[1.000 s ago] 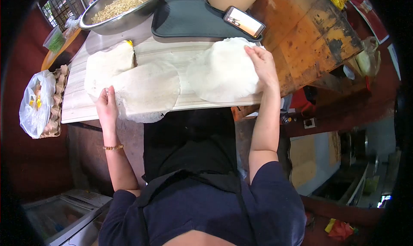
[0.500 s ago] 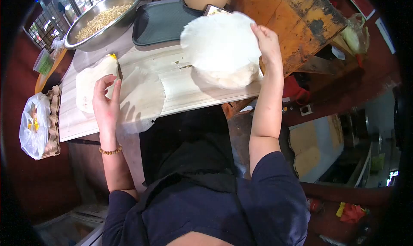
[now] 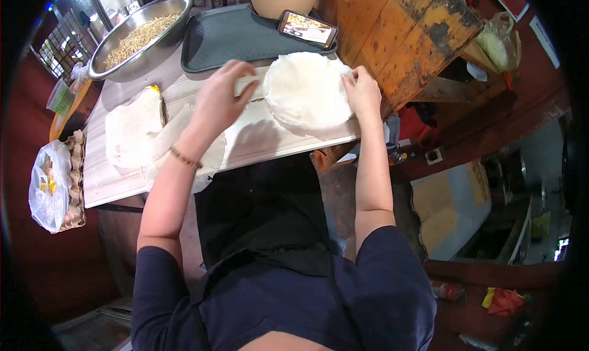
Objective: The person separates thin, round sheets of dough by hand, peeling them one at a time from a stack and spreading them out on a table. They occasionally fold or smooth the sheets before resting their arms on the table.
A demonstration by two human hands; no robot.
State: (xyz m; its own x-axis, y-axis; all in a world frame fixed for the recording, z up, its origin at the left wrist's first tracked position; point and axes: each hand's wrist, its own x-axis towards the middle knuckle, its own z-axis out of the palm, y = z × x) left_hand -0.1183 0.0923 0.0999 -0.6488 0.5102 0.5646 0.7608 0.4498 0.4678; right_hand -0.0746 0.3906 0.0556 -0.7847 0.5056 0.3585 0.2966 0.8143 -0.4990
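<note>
A stack of thin round white wrappers (image 3: 308,88) lies at the right of the pale board. My right hand (image 3: 364,95) is at its right rim, thumb and fingers closed on the edge of the top wrapper. To the left of the stack, my left hand (image 3: 222,101) hangs above the board with thumb and fingers apart, holding nothing. Under my left forearm lies a single thin translucent wrapper (image 3: 211,161), its near edge overhanging the board. It partly overlaps a pile of folded white wrappers (image 3: 130,133), which has a bit of yellow at its top corner.
Behind the board (image 3: 116,188) stand a steel bowl (image 3: 178,21) of pale shreds and a dark tray (image 3: 230,35) with a phone (image 3: 308,28) on its right end. An egg carton (image 3: 75,185) and a plastic bag (image 3: 48,188) are at the left edge.
My left hand has left the pile and moved right and up. My right hand has lowered the lifted wrapper onto the stack, uncovering the phone.
</note>
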